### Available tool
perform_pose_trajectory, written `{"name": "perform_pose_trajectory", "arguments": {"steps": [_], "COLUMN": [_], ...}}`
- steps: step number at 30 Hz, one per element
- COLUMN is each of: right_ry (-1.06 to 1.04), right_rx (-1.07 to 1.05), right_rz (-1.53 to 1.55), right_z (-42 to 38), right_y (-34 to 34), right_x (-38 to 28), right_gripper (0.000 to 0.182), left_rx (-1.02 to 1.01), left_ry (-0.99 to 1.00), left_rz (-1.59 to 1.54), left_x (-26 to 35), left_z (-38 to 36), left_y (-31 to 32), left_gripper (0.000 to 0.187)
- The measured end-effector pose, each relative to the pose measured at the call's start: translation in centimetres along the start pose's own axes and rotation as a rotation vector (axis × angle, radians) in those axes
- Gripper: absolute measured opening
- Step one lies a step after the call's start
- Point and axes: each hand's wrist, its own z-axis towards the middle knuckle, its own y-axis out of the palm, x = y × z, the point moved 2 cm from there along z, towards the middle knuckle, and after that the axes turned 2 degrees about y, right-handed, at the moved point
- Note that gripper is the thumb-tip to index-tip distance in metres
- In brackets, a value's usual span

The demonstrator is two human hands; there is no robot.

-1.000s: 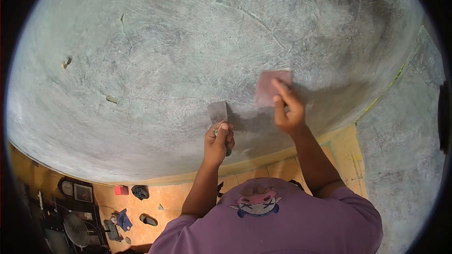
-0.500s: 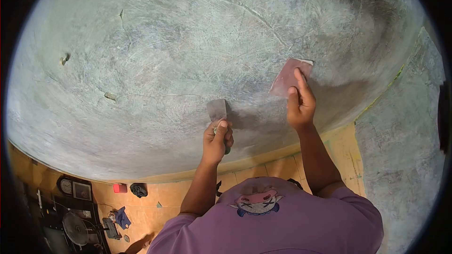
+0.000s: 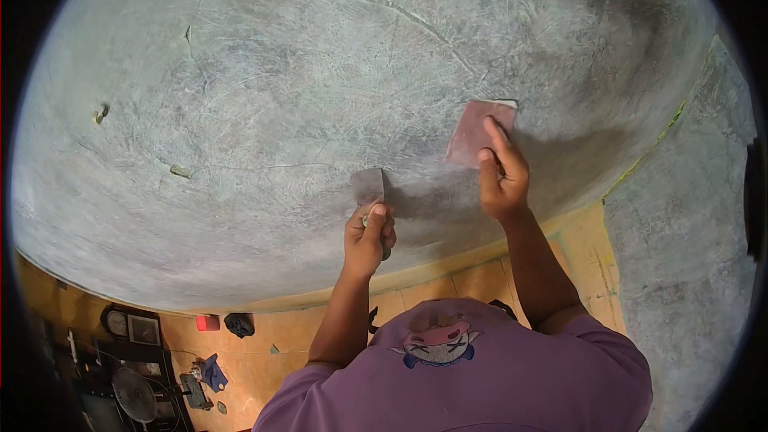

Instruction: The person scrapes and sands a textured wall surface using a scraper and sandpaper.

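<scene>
My left hand (image 3: 368, 232) is closed round the handle of a putty knife (image 3: 369, 185), its flat grey blade pointing up before the wall. To the right, my right hand (image 3: 504, 180) holds a pinkish flat pad (image 3: 475, 134) with a pale top edge against the rough grey-green wall (image 3: 304, 112). My thumb and a finger lie on the face of the pad. A thin crack (image 3: 432, 30) runs in the wall above it. Whether the blade touches the wall I cannot tell.
Chipped holes (image 3: 180, 171) mark the wall on the left. Another wall section (image 3: 680, 240) meets it at the right. Below left are a fan (image 3: 134, 392), a red box (image 3: 207, 323), a black bag (image 3: 238, 325) and blue cloth (image 3: 214, 373) on the orange tiled floor (image 3: 264, 364).
My right hand and the pad have moved slightly left. The view of the wall has shifted a little. My left hand has hardly moved. An arm at the lower left is no longer visible.
</scene>
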Motion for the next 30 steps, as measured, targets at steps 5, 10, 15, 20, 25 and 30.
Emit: {"name": "perform_pose_trajectory", "arguments": {"steps": [5, 10, 15, 20, 25, 30], "right_ry": [-0.033, -0.046, 0.077, -0.104, -0.079, 0.069], "right_rx": [-0.259, -0.491, 0.022, -0.134, -0.350, -0.030], "right_rz": [0.086, 0.021, 0.107, 0.087, 0.087, 0.120], "right_z": [-1.9, -1.7, 0.6, -1.8, -1.7, 0.7], "right_y": [2.3, 2.8, 0.1, 3.1, 2.7, 0.5], "right_x": [-0.8, -0.8, -0.1, -1.3, -0.8, -0.9], "right_gripper": [0.039, 0.040, 0.041, 0.042, 0.044, 0.036], "left_rx": [0.006, 0.090, 0.041, 0.049, 0.071, 0.062], "left_ry": [0.014, -0.002, -0.009, 0.000, -0.022, -0.016], "left_rz": [-0.002, 0.036, 0.006, 0.000, 0.029, 0.014], "left_x": [-0.2, 0.5, 0.2, 0.2, 0.6, 0.4], "left_z": [0.3, 0.2, 0.2, 0.4, 0.3, 0.3], "left_y": [-0.3, 0.2, -0.2, -0.2, -0.1, -0.1], "left_gripper": [0.026, 0.025, 0.024, 0.023, 0.023, 0.024]}}
